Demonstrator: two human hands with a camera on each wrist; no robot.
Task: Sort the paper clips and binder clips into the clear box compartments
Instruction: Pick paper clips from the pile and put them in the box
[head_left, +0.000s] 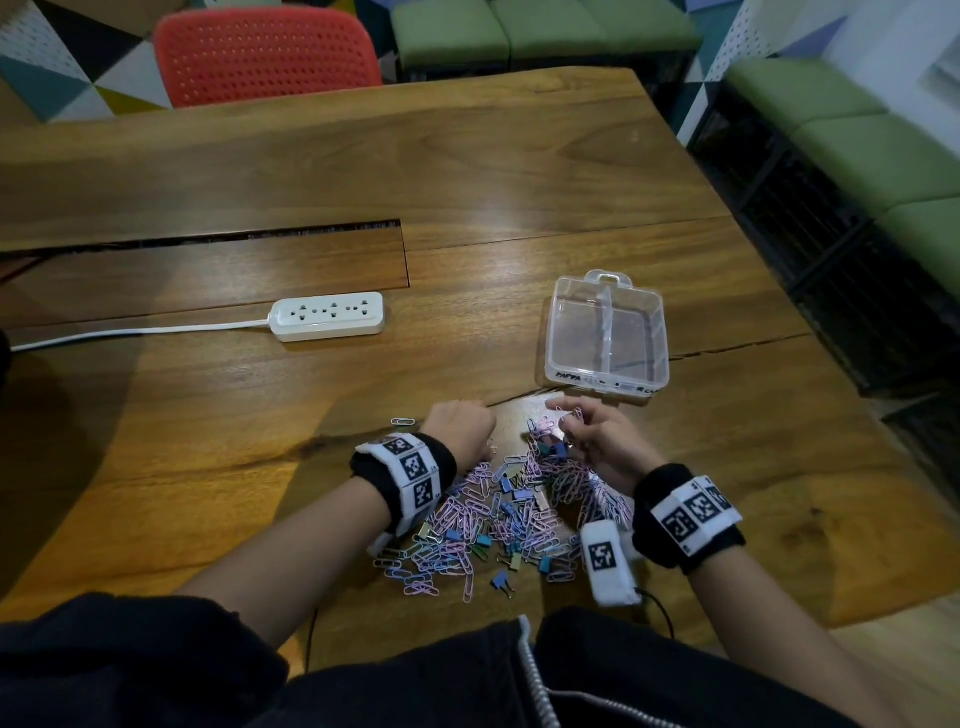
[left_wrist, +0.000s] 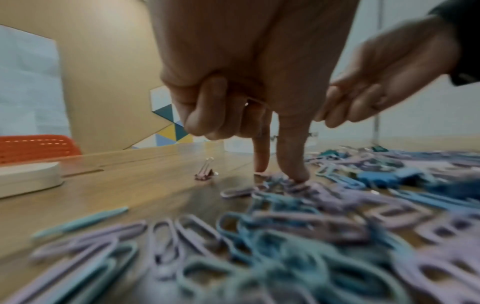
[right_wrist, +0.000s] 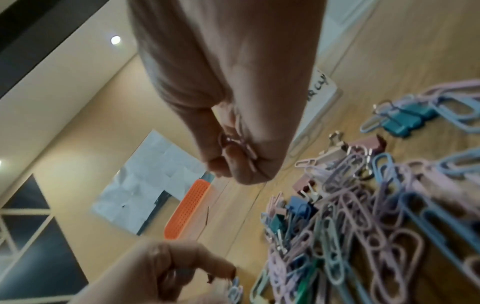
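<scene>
A heap of pink, blue and teal paper clips (head_left: 498, 514) mixed with small binder clips (head_left: 501, 579) lies on the wooden table between my wrists. My left hand (head_left: 485, 449) is at the heap's far left edge. Two of its fingertips (left_wrist: 294, 174) pinch down on a pink paper clip while the other fingers curl round a clip. My right hand (head_left: 571, 423) hovers above the heap's far right, fingers curled round several pink paper clips (right_wrist: 240, 144). The clear box (head_left: 550, 332), split by a divider, stands just beyond the hands with both compartments looking empty.
A white power strip (head_left: 327, 316) with its cord lies to the left. A long slot (head_left: 208, 239) is cut into the table behind it. One pink binder clip (left_wrist: 205, 174) stands alone left of the heap. A red chair (head_left: 265, 52) and green benches (head_left: 857, 130) surround the table.
</scene>
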